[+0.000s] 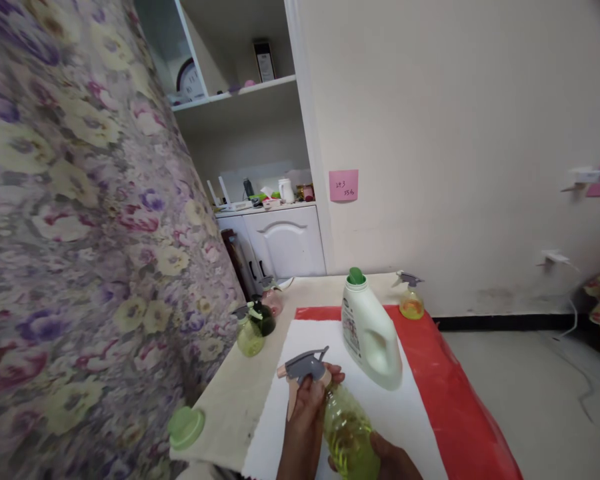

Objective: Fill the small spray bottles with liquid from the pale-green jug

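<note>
My left hand is wrapped round the neck of a clear spray bottle of yellow-green liquid, just under its grey trigger head. My right hand cups the bottle's lower body from below at the bottom edge of the view. The bottle tilts over a white sheet on a red cloth. A white detergent jug with a green cap stands just beyond the bottle.
Small spray bottles stand on the table: a yellow one at the far edge, green and dark ones at the left. A green lid lies near the front left corner. A floral curtain hangs at left; white cabinet behind.
</note>
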`<state>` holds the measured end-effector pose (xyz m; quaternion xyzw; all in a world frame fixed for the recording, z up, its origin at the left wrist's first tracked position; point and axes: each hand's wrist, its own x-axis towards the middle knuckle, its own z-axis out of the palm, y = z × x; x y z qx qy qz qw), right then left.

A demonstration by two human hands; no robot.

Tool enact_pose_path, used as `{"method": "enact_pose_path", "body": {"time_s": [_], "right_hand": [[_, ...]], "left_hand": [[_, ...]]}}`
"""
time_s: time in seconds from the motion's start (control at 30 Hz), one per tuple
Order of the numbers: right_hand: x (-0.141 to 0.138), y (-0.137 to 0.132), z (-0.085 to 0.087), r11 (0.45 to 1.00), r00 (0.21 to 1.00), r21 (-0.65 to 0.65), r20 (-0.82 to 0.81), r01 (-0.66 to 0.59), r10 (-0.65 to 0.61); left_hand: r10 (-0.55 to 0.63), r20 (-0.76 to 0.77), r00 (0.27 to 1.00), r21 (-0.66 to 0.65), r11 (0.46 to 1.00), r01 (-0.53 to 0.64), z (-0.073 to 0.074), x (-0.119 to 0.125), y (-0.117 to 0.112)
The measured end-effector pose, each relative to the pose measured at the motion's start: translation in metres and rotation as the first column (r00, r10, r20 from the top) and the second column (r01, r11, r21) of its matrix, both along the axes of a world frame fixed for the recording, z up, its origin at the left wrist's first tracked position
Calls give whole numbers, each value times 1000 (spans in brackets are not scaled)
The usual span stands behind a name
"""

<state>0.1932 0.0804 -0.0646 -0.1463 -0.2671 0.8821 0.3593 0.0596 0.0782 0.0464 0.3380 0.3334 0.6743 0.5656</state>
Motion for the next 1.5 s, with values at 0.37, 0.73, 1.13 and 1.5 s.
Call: {"method": "enact_pose_path", "body": {"time_s": [0.37, 0.73, 1.13, 1.5], "right_hand": [[-6, -6, 17, 996, 996, 47, 58, -72, 69], [-5, -9, 13, 998, 998, 8, -10, -68, 68], [-5, -13, 27, 991, 974, 81, -210, 109, -90], [-10, -9, 28, 963, 950, 142, -251, 229, -188]], "left_hand": [[-76, 51, 996, 107, 992, 70, -5, -7, -6], [-4, -8, 1000, 88, 996, 5, 19, 2, -11], [29, 11, 1000, 97, 995, -30, 31, 8, -10], [92, 35, 995, 27, 995, -93, 26, 12, -7]]}}
